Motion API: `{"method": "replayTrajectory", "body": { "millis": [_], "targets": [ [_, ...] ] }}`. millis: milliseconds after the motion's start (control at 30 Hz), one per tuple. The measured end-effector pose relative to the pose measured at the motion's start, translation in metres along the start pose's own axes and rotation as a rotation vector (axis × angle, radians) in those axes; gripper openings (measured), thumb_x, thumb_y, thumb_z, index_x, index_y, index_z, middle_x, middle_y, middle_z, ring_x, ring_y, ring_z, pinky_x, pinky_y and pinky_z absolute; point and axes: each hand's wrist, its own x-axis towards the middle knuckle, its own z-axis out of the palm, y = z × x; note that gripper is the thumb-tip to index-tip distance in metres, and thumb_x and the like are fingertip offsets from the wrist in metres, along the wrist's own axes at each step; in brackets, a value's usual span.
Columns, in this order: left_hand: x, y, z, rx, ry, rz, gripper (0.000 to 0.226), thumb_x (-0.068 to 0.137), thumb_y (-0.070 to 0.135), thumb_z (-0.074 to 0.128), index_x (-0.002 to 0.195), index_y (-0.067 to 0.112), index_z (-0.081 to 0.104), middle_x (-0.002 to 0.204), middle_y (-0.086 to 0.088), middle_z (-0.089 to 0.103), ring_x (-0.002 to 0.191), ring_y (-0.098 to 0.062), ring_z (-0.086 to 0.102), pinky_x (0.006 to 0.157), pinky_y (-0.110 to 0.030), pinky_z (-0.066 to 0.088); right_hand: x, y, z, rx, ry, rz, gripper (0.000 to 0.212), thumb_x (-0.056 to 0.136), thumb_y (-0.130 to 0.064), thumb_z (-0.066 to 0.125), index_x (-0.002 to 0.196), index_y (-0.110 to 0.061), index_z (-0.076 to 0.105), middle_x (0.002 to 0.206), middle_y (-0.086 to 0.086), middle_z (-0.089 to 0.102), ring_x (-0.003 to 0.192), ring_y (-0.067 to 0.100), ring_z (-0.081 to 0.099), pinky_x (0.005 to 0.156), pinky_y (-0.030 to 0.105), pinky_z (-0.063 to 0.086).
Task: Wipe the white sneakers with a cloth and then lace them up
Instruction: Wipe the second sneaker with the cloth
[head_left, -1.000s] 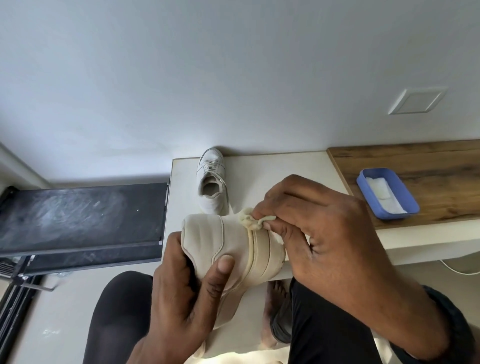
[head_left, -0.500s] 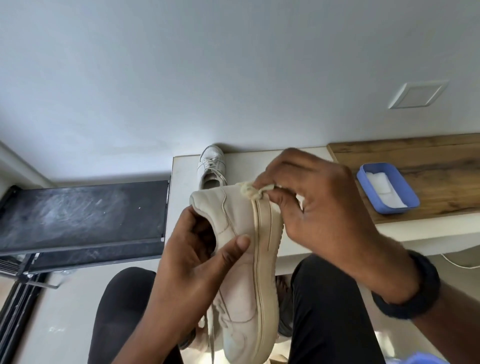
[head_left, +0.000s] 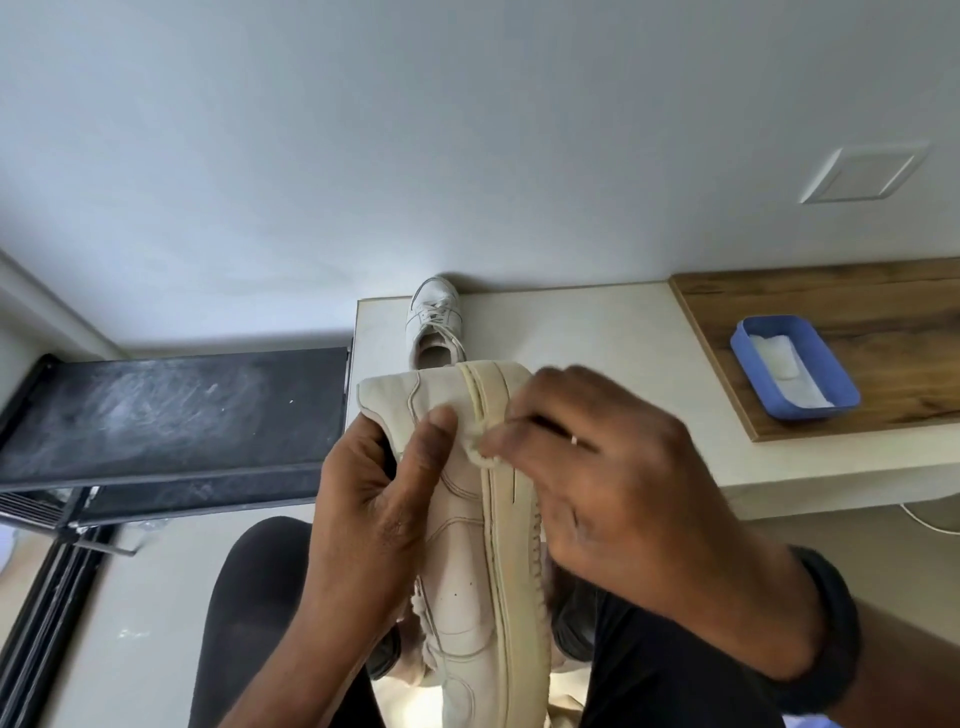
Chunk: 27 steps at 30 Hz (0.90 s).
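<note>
The left hand (head_left: 374, 519) grips the shoe (head_left: 467, 597) by its heel. The right hand (head_left: 623, 493) pinches a cloth (head_left: 475, 448) on the sole's edge. The other shoe (head_left: 434, 322) stands at the table (head_left: 597, 338)'s far edge.

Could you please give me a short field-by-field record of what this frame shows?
left hand: grips the held sneaker at its heel end, thumb on the side
right hand: pinches a small cloth against the sole edge
held sneaker: on its side above the lap, heel away from the person
second sneaker: upright on the white table, by the wall, laces in
blue tray: on the wooden board, white pad inside
stage: wiping
</note>
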Motion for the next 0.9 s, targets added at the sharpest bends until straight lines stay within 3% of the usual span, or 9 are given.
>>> {"method": "replayTrajectory", "body": {
  "millis": [100,300,467,567,667,800,900],
  "targets": [
    [0.000,-0.001,0.001,-0.015,-0.003,-0.026,0.021,0.091,0.040,0.061,0.089,0.023,0.072,0.079,-0.006,0.074,0.071,-0.020,0.070,0.060,-0.034,0.054,-0.005,-0.001,0.001,0.006,-0.018,-0.027,0.016,0.086,0.001,0.066,0.097,-0.005,0.076,0.087,0.007,0.062,0.076,0.021,0.059,0.058,0.037,0.055],
    [0.001,0.002,0.005,0.003,0.033,-0.049,0.041,0.087,0.055,0.064,0.092,0.014,0.068,0.090,-0.031,0.066,0.075,-0.033,0.063,0.068,-0.063,0.053,0.020,0.013,-0.010,0.044,0.056,0.076,0.019,0.081,0.007,0.072,0.093,-0.007,0.077,0.085,0.005,0.064,0.074,0.019,0.061,0.059,0.034,0.055],
    [0.006,0.006,0.005,-0.022,0.048,-0.051,0.056,0.086,0.057,0.065,0.101,0.003,0.061,0.095,-0.041,0.059,0.086,-0.062,0.058,0.072,-0.079,0.047,0.023,0.015,-0.010,0.000,0.066,0.048,0.020,0.082,0.007,0.072,0.096,-0.007,0.078,0.085,0.006,0.065,0.076,0.021,0.062,0.061,0.035,0.055],
    [0.007,0.004,0.005,-0.043,0.068,-0.069,0.048,0.091,0.050,0.064,0.101,0.004,0.063,0.094,-0.039,0.061,0.083,-0.054,0.065,0.073,-0.074,0.049,0.013,0.009,-0.005,-0.007,0.045,0.010,0.015,0.091,-0.002,0.064,0.097,-0.004,0.077,0.085,0.007,0.063,0.076,0.020,0.060,0.060,0.034,0.056],
    [0.008,0.001,0.006,-0.058,0.087,-0.099,0.037,0.092,0.044,0.061,0.099,0.009,0.068,0.091,-0.030,0.069,0.079,-0.041,0.069,0.076,-0.066,0.055,-0.001,0.000,0.002,-0.001,-0.012,-0.022,0.026,0.099,-0.015,0.053,0.095,-0.002,0.076,0.083,0.007,0.062,0.073,0.019,0.060,0.058,0.032,0.057],
    [0.008,0.001,0.006,-0.066,0.098,-0.098,0.041,0.093,0.046,0.061,0.100,0.006,0.067,0.093,-0.033,0.067,0.084,-0.053,0.067,0.076,-0.070,0.053,-0.008,-0.001,0.004,0.020,-0.038,-0.035,0.023,0.096,-0.012,0.055,0.095,-0.004,0.077,0.084,0.006,0.063,0.073,0.018,0.060,0.057,0.031,0.056],
    [0.011,0.004,0.008,-0.082,0.089,-0.111,0.053,0.090,0.052,0.063,0.103,0.001,0.063,0.097,-0.042,0.059,0.086,-0.061,0.059,0.077,-0.077,0.049,0.000,0.006,0.001,0.026,0.013,-0.006,0.010,0.089,-0.002,0.067,0.094,-0.004,0.076,0.083,0.005,0.063,0.073,0.016,0.059,0.059,0.031,0.056]
  ]
}}
